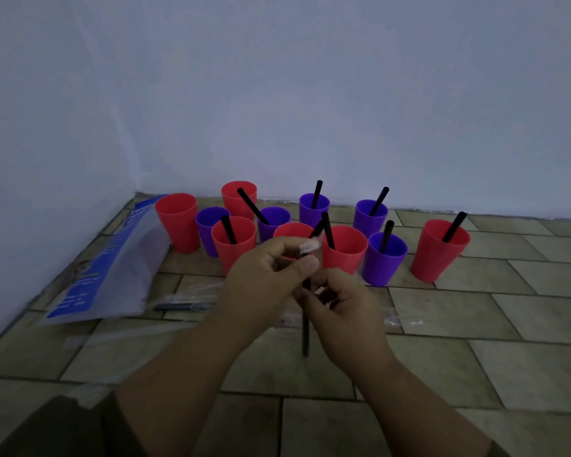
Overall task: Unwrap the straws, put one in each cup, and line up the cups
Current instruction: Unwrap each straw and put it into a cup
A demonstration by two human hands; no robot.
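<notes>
Both hands are meeting at frame centre, working one black straw (306, 338) that is standing nearly vertical. Left hand (261, 285) is pinching the clear wrapper tip (310, 247) at the straw's top between thumb and fingers. Right hand (340, 311) is sitting just below and right of it, fingers closed round the straw's middle; the lower end is hanging free beneath both hands, above the tiled floor (475, 357).

Just behind the hands, cups are standing in a loose cluster, not a row. Straws are sticking up in the front-left red cup (233, 249), the centre red cup (345, 250), the front purple cup (384, 262), the far-right red cup (439, 250) and three purple cups further back (314, 209) (370, 216) (272, 222). The leftmost red cup (178, 222), the rear red cup (239, 197) and the left purple cup (208, 225) are showing no straw. One more red cup (292, 230) is sitting half hidden behind the left hand (contents unclear).

Left of frame, a blue-and-white plastic bag (109, 268) is lying flat by the wall (277, 94). A still-wrapped straw (178, 306) is lying next to its lower edge. Clear wrapper scraps (402, 321) are lying on the tiles right of the hands.
</notes>
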